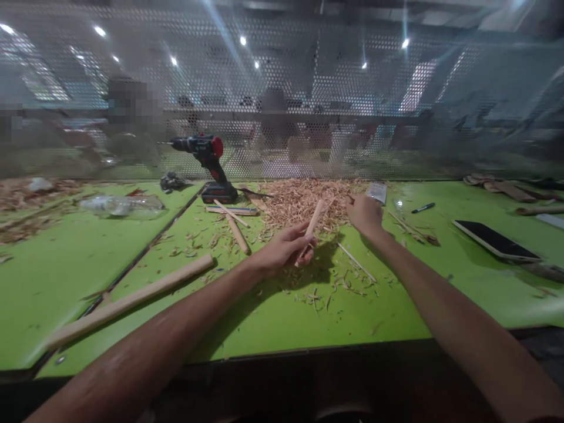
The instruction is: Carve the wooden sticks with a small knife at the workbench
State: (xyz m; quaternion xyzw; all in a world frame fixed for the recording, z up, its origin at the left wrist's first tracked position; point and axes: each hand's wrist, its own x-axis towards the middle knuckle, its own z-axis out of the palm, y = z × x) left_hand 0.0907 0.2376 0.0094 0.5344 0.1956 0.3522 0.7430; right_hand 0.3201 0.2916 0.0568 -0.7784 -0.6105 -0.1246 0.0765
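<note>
My left hand [293, 247] is closed around a short, pale strip of wood [314, 218], tilted with its upper end away from me. To its right, my right hand [365, 212] is curled into a fist at the edge of a heap of wood shavings [308, 191]. Whatever that fist grips, if anything, is hidden by the fingers. A thin wooden stick [356, 262] lies on the green table between my forearms. Left of my left hand rest a rounded wooden rod [238, 234] and another thin stick [232, 213].
A cordless drill [207, 158] stands at the back. A long wooden pole [132, 301] lies at left, near a plastic bottle [123, 205]. At right are a pen [423, 208] and a tablet-like device [496, 239]. A perforated screen [304, 117] closes off the back; blurred people show behind it.
</note>
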